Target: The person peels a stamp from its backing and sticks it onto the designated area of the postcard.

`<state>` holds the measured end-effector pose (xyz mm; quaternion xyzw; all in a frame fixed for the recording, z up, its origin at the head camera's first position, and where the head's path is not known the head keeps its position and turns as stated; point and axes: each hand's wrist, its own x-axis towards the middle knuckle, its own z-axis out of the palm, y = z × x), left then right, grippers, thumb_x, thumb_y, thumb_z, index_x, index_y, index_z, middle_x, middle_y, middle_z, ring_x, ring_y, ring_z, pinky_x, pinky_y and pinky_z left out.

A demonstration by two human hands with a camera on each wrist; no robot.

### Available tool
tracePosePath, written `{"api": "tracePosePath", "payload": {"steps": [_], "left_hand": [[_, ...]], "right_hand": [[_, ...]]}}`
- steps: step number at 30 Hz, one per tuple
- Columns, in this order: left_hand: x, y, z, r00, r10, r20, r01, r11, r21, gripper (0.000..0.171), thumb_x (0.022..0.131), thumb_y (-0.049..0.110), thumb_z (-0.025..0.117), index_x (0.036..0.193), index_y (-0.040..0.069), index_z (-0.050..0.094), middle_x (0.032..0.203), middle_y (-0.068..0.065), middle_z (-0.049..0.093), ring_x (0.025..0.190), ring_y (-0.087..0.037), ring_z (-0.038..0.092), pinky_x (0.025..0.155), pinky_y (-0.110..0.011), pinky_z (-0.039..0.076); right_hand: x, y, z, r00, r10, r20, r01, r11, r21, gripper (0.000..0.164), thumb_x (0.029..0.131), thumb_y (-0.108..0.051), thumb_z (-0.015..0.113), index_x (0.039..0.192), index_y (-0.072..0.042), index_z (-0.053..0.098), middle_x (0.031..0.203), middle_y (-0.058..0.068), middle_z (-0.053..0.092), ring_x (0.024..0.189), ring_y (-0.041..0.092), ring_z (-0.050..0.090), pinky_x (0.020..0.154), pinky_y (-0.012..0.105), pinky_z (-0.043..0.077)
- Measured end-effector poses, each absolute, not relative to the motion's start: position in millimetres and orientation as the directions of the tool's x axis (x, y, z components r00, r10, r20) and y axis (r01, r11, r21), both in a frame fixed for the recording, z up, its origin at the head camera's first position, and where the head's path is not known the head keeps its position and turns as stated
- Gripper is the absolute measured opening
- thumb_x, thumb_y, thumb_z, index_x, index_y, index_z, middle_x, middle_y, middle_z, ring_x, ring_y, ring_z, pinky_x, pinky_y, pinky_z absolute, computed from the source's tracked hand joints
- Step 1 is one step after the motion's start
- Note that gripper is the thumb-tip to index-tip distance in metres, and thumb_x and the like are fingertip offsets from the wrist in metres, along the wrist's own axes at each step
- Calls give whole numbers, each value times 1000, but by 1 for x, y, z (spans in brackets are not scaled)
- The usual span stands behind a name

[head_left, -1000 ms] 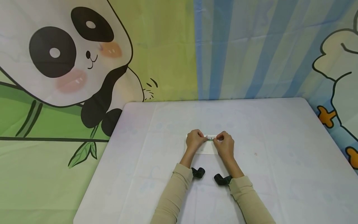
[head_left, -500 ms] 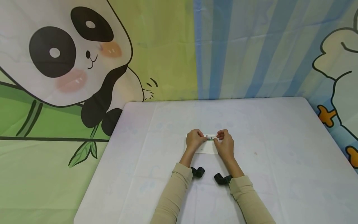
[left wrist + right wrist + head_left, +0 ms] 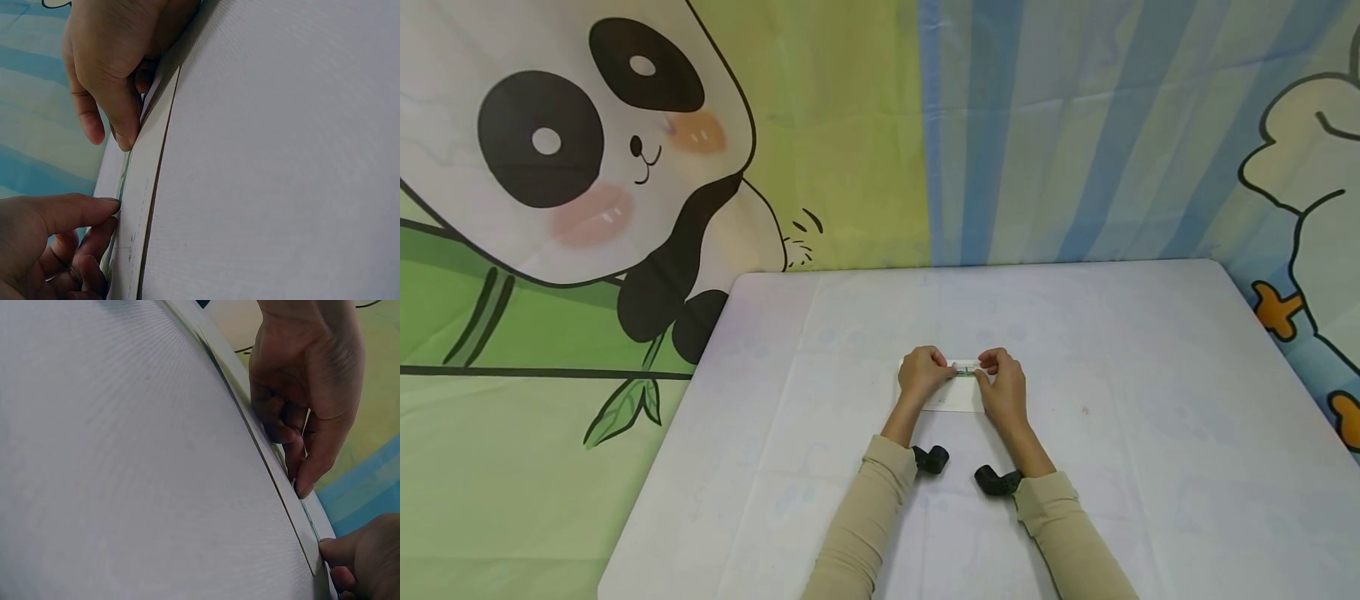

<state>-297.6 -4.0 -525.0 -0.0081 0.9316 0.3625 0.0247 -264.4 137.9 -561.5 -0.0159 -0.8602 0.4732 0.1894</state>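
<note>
A flat white card (image 3: 953,402) lies on the table, with dashed lines and small green marks printed on it in the left wrist view. Along its far edge runs a narrow green-and-white strip (image 3: 966,372); its exact kind is too small to tell. My left hand (image 3: 922,373) pinches the strip's left end between thumb and forefinger. At the other end my right hand (image 3: 1004,390) presses with the thumb, its other fingers held up and apart from it. The left wrist view has the right hand (image 3: 115,59) above and the left hand (image 3: 53,240) below.
A white-covered table (image 3: 820,333) stretches around the card. Black wrist cameras (image 3: 931,461) sit beneath both forearms. Behind the table hang printed cloths with a panda (image 3: 655,196) and blue stripes.
My right hand's fingers have lifted away from its thumb, which stays at the strip's right end and has slid very slightly. The left hand keeps its place.
</note>
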Motion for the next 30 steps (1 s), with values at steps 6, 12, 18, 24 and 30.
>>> {"api": "tracePosePath", "payload": {"steps": [6, 12, 18, 24, 30], "left_hand": [[-299, -4, -525, -996, 1, -87, -57, 751, 658, 26, 71, 24, 80, 61, 14, 58, 55, 4, 52, 51, -13, 48, 48, -24, 35], [-301, -4, -525, -996, -10, -87, -65, 748, 660, 27, 70, 25, 80, 61, 14, 58, 55, 4, 52, 51, -13, 48, 48, -25, 36], [-300, -4, -524, -997, -16, -73, -61, 746, 663, 27, 69, 23, 81, 61, 13, 57, 56, 4, 52, 51, -13, 48, 47, -25, 35], [-299, -4, -523, -997, -18, -70, -61, 737, 673, 27, 69, 22, 81, 61, 13, 57, 55, 3, 50, 51, -14, 47, 47, -25, 34], [-300, -4, -525, -999, -25, -40, -46, 741, 670, 25, 71, 20, 77, 59, 12, 57, 54, 3, 51, 50, -13, 47, 46, -24, 34]], "right_hand": [[-264, 138, -562, -926, 203, 320, -155, 566, -809, 20, 78, 4, 69, 94, -1, 59, 88, 13, 61, 78, 26, 52, 74, 38, 39], [-264, 139, -563, -925, 193, 328, -165, 574, -802, 17, 78, 3, 69, 92, -2, 60, 87, 13, 61, 77, 26, 52, 73, 38, 38], [-265, 140, -563, -931, 191, 310, -149, 576, -803, 16, 79, 2, 69, 91, -2, 60, 87, 13, 60, 78, 26, 52, 73, 38, 39], [-264, 139, -561, -934, 193, 301, -140, 578, -804, 16, 79, 2, 68, 92, -2, 60, 88, 13, 61, 80, 27, 52, 74, 39, 40], [-263, 139, -560, -932, 189, 308, -148, 576, -804, 14, 79, 2, 69, 90, -2, 61, 87, 13, 61, 79, 27, 53, 74, 39, 40]]}}
